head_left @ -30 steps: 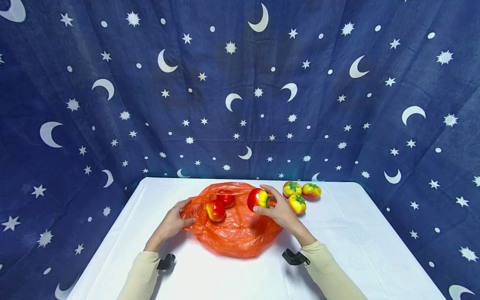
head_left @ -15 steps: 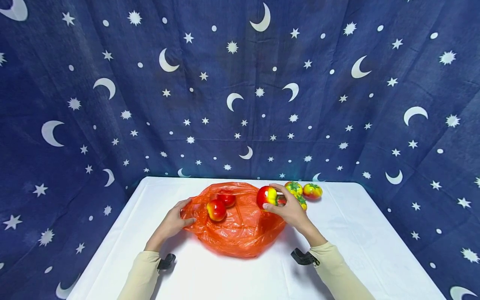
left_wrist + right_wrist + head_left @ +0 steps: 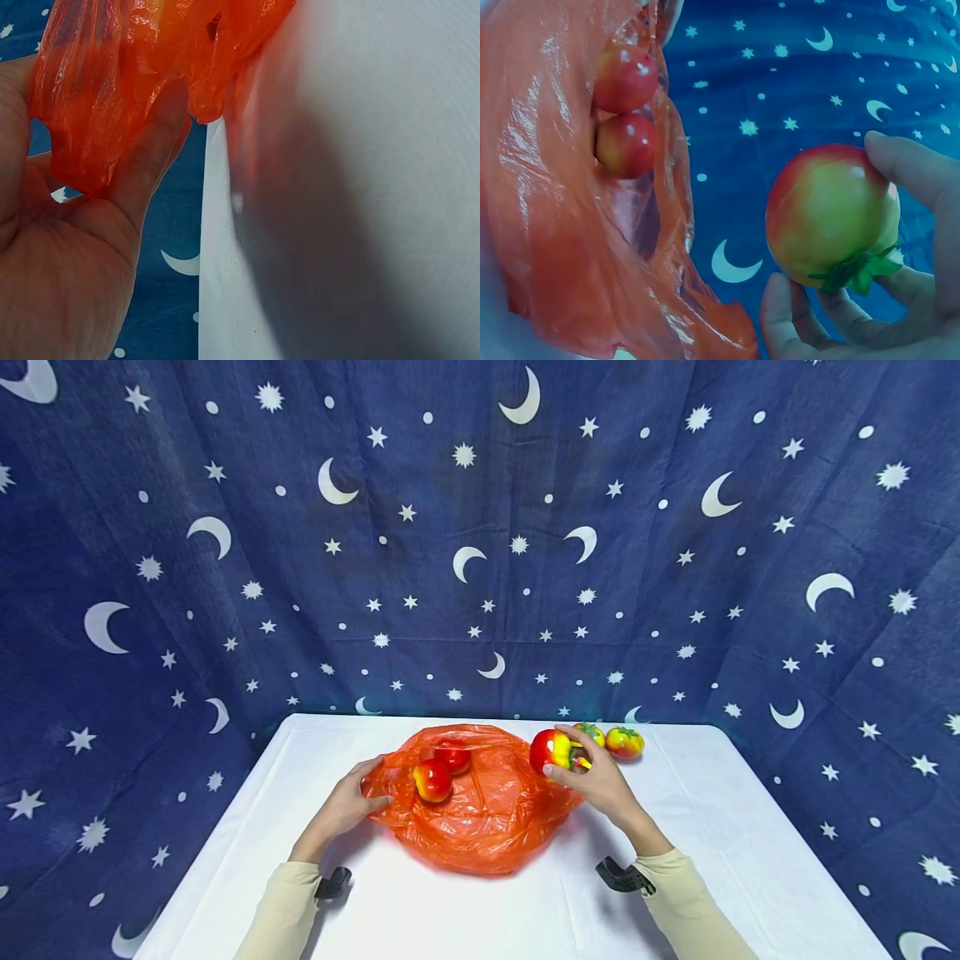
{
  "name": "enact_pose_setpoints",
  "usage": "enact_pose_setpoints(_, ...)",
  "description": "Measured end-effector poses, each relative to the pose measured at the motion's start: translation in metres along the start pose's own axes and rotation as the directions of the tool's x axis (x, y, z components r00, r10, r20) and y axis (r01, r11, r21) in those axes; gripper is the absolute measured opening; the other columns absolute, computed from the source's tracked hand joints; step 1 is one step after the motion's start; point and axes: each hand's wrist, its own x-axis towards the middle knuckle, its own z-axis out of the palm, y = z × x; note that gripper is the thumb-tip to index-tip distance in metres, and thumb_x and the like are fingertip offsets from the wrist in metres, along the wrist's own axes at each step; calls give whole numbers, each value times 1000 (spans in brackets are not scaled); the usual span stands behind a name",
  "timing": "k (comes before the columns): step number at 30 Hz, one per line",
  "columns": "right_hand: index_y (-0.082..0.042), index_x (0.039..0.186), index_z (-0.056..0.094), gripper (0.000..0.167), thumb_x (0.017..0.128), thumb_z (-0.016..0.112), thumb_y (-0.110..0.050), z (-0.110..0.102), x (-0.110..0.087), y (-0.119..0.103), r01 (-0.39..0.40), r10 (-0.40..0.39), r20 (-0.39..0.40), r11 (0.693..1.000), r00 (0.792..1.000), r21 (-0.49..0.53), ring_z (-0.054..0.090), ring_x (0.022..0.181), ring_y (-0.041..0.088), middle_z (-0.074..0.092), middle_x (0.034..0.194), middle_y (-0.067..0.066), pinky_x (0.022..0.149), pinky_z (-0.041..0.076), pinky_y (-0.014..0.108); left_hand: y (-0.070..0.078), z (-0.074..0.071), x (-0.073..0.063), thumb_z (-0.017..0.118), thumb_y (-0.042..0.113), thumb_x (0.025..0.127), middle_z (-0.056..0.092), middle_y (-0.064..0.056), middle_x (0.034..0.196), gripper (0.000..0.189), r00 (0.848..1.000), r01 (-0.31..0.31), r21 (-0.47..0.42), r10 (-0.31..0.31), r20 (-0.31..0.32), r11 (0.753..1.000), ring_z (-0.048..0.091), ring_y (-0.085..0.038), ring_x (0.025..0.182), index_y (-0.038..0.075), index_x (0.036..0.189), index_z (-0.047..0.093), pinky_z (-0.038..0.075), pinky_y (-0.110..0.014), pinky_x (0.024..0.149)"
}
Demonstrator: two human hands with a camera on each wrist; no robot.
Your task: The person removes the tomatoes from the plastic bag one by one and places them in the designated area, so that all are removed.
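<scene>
In the head view a crinkled orange plastic bag [image 3: 480,835] lies on the white-covered table, its mouth spread wide. My left hand [image 3: 347,800] holds the bag's left edge, the plastic between thumb and fingers in the left wrist view. My right hand [image 3: 600,781] grips a red-and-yellow tomato [image 3: 829,217] with a green leafy top, over the bag's right edge. Two more red-and-yellow tomatoes, a nearer tomato [image 3: 432,781] and a farther tomato [image 3: 452,758], sit side by side in the bag's opening.
Beyond my right hand, a tomato [image 3: 624,742] and a partly hidden tomato [image 3: 591,733] rest on the table [image 3: 720,827]; a third there is mostly covered by the hand. A blue curtain [image 3: 420,568] with moons and stars hangs behind.
My right hand has moved to the right with its tomato, now covering part of the group on the table. The bag's right side reaches a little farther right. My left hand stays put.
</scene>
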Motion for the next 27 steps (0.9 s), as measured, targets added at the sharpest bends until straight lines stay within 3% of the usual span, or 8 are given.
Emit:
enact_pose_setpoints(7, -23, 145, 45, 68, 84, 76, -24, -11, -1, -2, -2, 2, -14, 1000, 1000, 4, 49, 126, 37, 46, 143, 16, 95, 56, 38, 0, 0, 0, 73, 13, 83, 38, -20, 154, 78, 1000, 3, 8, -3, 2, 1000, 34, -42, 143, 6, 152, 36, 23, -62, 118)
enact_pose_setpoints(10, -24, 146, 43, 71, 84, 76, -24, -17, -2, -3, -6, 6, -21, 1000, 1000, 20, 48, 125, 38, 46, 141, 19, 90, 58, 37, 0, 0, 0, 74, 14, 83, 37, -20, 154, 78, 1000, 4, 11, -4, 1, 1000, 33, -42, 143, 6, 151, 36, 23, -62, 118)
enact_pose_setpoints(13, -28, 146, 42, 72, 83, 77, -25, -23, -1, -2, -27, 28, -38, 1000, 999, 16, 47, 126, 40, 46, 141, 19, 86, 60, 43, 0, -1, 0, 74, 14, 83, 37, -20, 154, 79, 1000, 9, 12, -9, 2, 1000, 33, -42, 143, 6, 152, 36, 22, -62, 118)
enact_pose_setpoints(17, -25, 148, 40, 74, 84, 77, -27, -31, 0, 0, -28, 26, -59, 999, 998, -25, 44, 131, 43, 43, 143, 20, 98, 52, 56, 0, -1, 0, 73, 14, 83, 37, -20, 154, 79, 1000, 7, 18, -7, 2, 1000, 33, -43, 143, 6, 152, 36, 22, -63, 118)
enact_pose_setpoints(21, -18, 150, 37, 76, 84, 76, -26, -39, 2, 4, -17, 12, -78, 998, 997, -60, 43, 132, 42, 41, 145, 21, 109, 42, 59, -1, -1, 1, 73, 14, 83, 38, -21, 154, 78, 1000, -3, 20, 3, 2, 1000, 33, -44, 143, 4, 151, 36, 22, -63, 118)
enact_pose_setpoints(27, -16, 151, 35, 78, 85, 76, -25, -54, 4, 14, -40, 27, -123, 994, 992, -99, 43, 132, 41, 41, 146, 21, 108, 42, 60, -2, 0, 2, 74, 14, 83, 38, -20, 153, 78, 1000, -20, 22, 20, 0, 1000, 34, -43, 143, 5, 151, 36, 23, -62, 118)
